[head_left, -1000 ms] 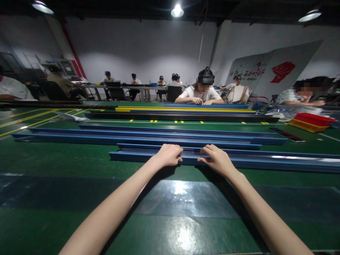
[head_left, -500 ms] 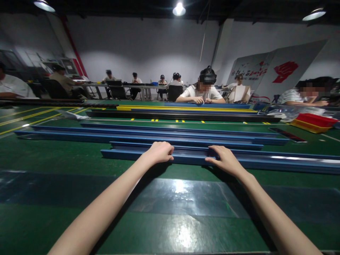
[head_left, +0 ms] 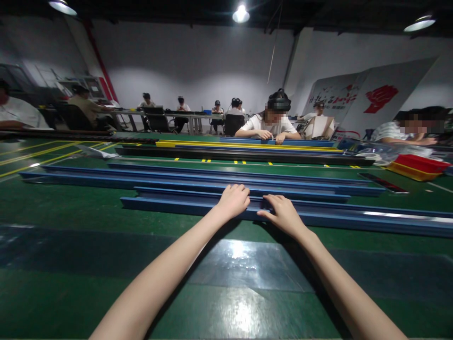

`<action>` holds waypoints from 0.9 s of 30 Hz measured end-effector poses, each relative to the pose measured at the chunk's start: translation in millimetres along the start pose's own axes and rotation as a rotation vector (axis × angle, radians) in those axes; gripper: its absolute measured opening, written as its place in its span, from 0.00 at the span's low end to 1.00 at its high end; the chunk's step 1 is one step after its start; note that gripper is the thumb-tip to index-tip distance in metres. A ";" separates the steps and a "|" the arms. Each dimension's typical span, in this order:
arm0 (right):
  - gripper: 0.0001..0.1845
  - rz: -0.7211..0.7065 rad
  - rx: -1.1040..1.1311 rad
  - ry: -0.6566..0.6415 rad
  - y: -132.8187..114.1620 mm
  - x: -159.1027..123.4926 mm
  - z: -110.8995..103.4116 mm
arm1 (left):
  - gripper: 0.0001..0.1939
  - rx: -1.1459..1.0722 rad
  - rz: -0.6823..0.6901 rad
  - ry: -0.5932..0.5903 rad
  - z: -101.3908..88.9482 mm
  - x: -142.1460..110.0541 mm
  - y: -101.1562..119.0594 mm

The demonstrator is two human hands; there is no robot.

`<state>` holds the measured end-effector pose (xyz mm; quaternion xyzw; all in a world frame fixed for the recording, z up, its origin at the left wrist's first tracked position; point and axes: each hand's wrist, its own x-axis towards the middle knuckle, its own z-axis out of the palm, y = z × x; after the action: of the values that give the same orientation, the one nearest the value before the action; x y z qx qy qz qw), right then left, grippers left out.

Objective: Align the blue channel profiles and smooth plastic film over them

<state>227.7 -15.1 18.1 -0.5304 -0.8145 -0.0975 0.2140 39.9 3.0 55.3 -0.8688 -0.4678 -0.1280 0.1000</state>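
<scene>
A long blue U-shaped channel [head_left: 170, 204] lies across the table in front of me, its open side up. My left hand [head_left: 233, 202] rests over it with the fingers curled down onto it; their tips are hidden. Just to the right, my right hand [head_left: 283, 212] grips the same channel, thumb at the near wall and fingers over the far one. A small dark patch shows inside the channel by my right fingers; I cannot tell whether it is a part or shadow. Farther off, more blue channels [head_left: 85, 175] lie roughly parallel.
A clear plastic sheet [head_left: 247, 264] covers part of the green table [head_left: 53, 297] nearer me. Beyond are black rails [head_left: 247, 156], a yellow rail [head_left: 198, 144], a phone [head_left: 384, 183] and a red bin [head_left: 421, 164]. A co-worker [head_left: 272, 125] sits opposite, hands on a blue rail.
The near blue channel has shifted left, and my right hand with it. My left hand has moved right along the channel, so the hands are closer together.
</scene>
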 end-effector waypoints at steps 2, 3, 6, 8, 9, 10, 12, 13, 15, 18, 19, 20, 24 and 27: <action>0.30 0.000 -0.015 0.008 -8.4 3.1 3.4 | 0.16 -0.003 -0.031 -0.028 8.7 -0.2 0.1; 0.29 0.002 -0.021 0.011 -12.0 4.3 4.7 | 0.17 -0.004 -0.042 -0.057 12.5 -1.0 -1.2; 0.30 0.011 -0.044 0.012 -19.9 7.1 5.8 | 0.18 0.001 -0.090 -0.045 20.1 -4.1 -7.1; 0.30 0.005 -0.056 -0.008 -23.1 8.7 3.9 | 0.18 0.012 -0.096 -0.016 21.5 -5.7 -10.4; 0.31 -0.003 -0.058 -0.025 -24.1 9.3 2.4 | 0.18 0.020 -0.090 -0.004 21.4 -6.2 -11.5; 0.31 -0.011 -0.057 -0.042 -24.7 9.6 0.7 | 0.19 0.028 -0.081 0.004 20.9 -6.6 -12.4; 0.30 -0.019 -0.046 -0.063 -24.3 9.2 -2.7 | 0.19 0.046 -0.066 0.015 19.5 -7.3 -14.2; 0.29 -0.021 -0.041 -0.064 -23.1 8.2 -4.2 | 0.19 0.054 -0.061 0.018 18.7 -7.9 -15.5; 0.28 -0.018 -0.038 -0.054 -17.8 4.5 -7.0 | 0.19 0.064 -0.056 0.019 17.4 -9.7 -19.4; 0.28 0.013 -0.039 -0.031 -3.1 -4.4 -11.0 | 0.20 0.074 -0.068 0.008 15.7 -15.0 -29.6; 0.28 0.026 -0.030 -0.021 3.0 -7.8 -12.4 | 0.20 0.081 -0.077 0.007 15.2 -17.2 -34.0; 0.27 0.040 -0.019 -0.011 9.5 -11.0 -13.9 | 0.20 0.089 -0.082 0.005 14.7 -19.4 -38.6; 0.28 0.081 0.040 0.019 31.8 -19.8 -17.3 | 0.19 0.116 -0.081 -0.009 13.5 -26.7 -55.1; 0.28 0.089 0.080 -0.001 39.7 -20.7 -16.3 | 0.19 0.124 -0.086 -0.012 12.6 -29.8 -61.7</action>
<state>274.8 -21.8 20.5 -0.5574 -0.7934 -0.0549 0.2386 -26.0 16.7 37.2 -0.8407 -0.5126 -0.0975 0.1451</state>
